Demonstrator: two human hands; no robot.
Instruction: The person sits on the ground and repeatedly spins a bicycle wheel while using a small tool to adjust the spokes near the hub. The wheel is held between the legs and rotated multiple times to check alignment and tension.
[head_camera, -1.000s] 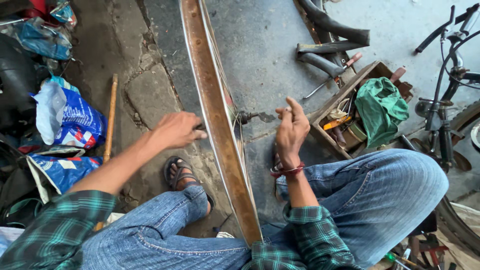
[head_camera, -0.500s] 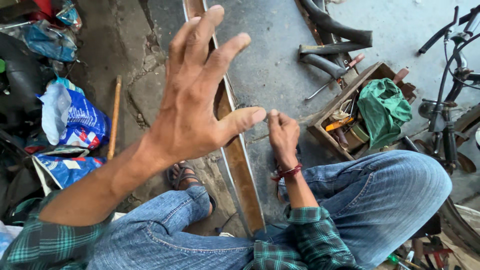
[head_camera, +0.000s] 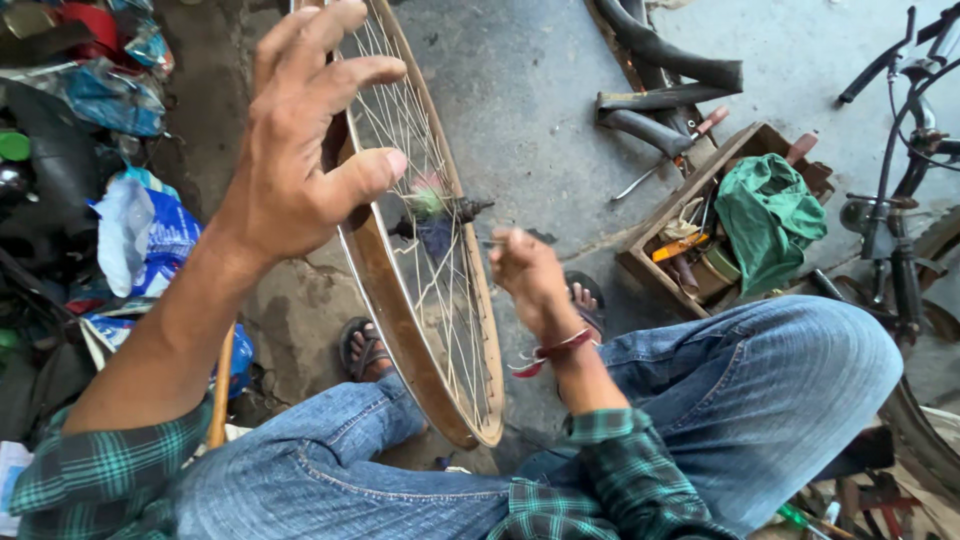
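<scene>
Rusty wheel (head_camera: 420, 300) now tilted, spokes newly visible.

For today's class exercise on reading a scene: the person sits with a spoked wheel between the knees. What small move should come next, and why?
Probably bring the left hand down onto the rim. That hand is lifted, open and empty in front of the wheel, while the right hand is closed beside the hub. The wheel stands tilted between the knees, so a hand on the rim would likely steady it.
</scene>
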